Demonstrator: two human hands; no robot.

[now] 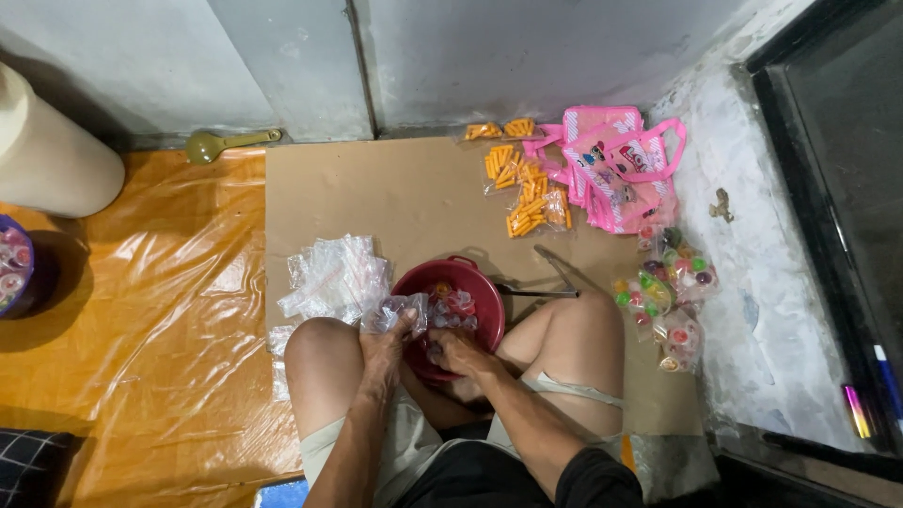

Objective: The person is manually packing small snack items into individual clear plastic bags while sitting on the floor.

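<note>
The person sits on a flat sheet of brown cardboard [414,193], knees raised to either side of a round red plastic bowl [489,293] that stands near the sheet's front edge, at about its middle. The left hand [384,343] pinches a small, crinkled clear plastic bag [400,310] at the bowl's left rim, fingers closed on the film. The right hand [461,353] reaches into the bowl's near side, fingers curled down among small wrapped pieces [451,303], reddish and pale; whether it grips one cannot be told.

Just left of the bowl, towards the cardboard's left edge, lies a loose heap of empty clear bags [334,275], glossy and creased. At the far right corner lie packets of short orange sticks [525,193], beside flat pink carrier bags [616,165] with looped handles. Along the right edge sit clear packets of round multicoloured sweets [666,292]. A slender metal tool [536,293] lies just right of the bowl; its type is unclear.

Left of the cardboard the floor carries wrinkled orange plastic sheeting [160,310], with a cream cylinder [52,150] and a green ladle [221,143] by the wall.
</note>
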